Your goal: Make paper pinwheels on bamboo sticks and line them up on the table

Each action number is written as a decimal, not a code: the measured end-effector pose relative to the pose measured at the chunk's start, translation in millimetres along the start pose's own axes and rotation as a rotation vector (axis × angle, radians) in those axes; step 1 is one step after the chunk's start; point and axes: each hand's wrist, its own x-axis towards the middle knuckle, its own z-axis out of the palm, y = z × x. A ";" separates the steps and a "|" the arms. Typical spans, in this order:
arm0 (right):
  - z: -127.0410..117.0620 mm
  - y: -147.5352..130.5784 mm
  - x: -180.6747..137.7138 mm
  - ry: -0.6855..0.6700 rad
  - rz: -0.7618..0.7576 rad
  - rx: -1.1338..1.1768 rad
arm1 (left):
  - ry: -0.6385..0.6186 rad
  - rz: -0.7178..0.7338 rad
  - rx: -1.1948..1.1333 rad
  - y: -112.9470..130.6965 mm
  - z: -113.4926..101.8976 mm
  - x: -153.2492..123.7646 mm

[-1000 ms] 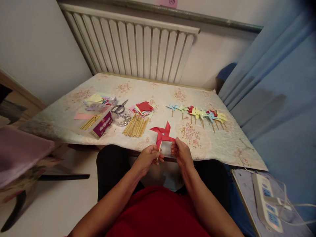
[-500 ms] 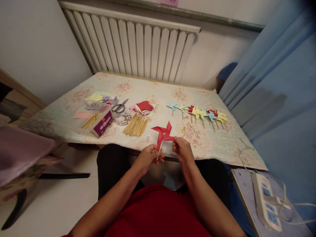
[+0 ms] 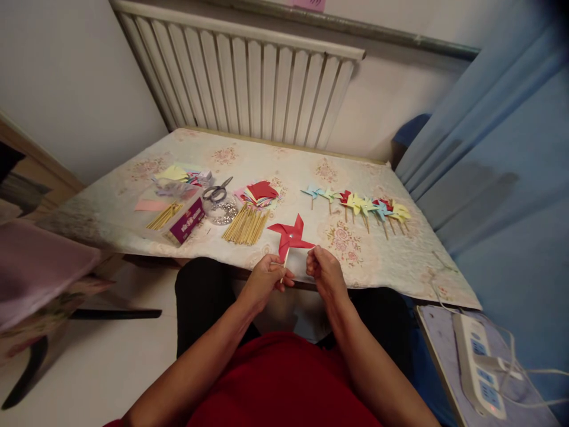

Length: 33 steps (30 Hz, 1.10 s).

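A red paper pinwheel (image 3: pixel 291 236) with a small shiny pin at its centre is held up near the table's front edge. My left hand (image 3: pixel 268 276) is closed round its thin pale stick, just below the blades. The curled fingers of my right hand (image 3: pixel 326 270) meet the pointed tip of the right-hand blade, thumb and forefinger together; how firmly they pinch it is hard to see. Just beyond my left hand lies a row of thin golden sticks (image 3: pixel 246 225). Behind them is a stack of coloured paper pieces (image 3: pixel 260 193), red on top.
Finished pinwheels (image 3: pixel 355 204) lie in a row at right. On the left are scissors (image 3: pixel 217 190), a round container of shiny pins (image 3: pixel 222 212) and a purple-sided box (image 3: pixel 186 220) beside more sticks. A power strip (image 3: pixel 480 365) with cables sits at lower right.
The red pinwheel has shifted slightly left and up, and its blades have turned a little. My right hand has moved slightly left, with less of the blade covered by its fingers.
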 end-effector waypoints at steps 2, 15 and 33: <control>0.0 4.3 -2.8 -0.019 0.010 -0.014 | -0.010 0.002 -0.010 0.1 0.2 -0.1; 2.6 10.0 -10.3 -0.087 0.089 0.018 | -0.035 -0.029 -0.040 0.7 0.2 -2.4; 16.2 16.0 -27.8 -0.278 0.234 -0.013 | -0.080 -0.032 -0.049 -7.4 1.4 -0.9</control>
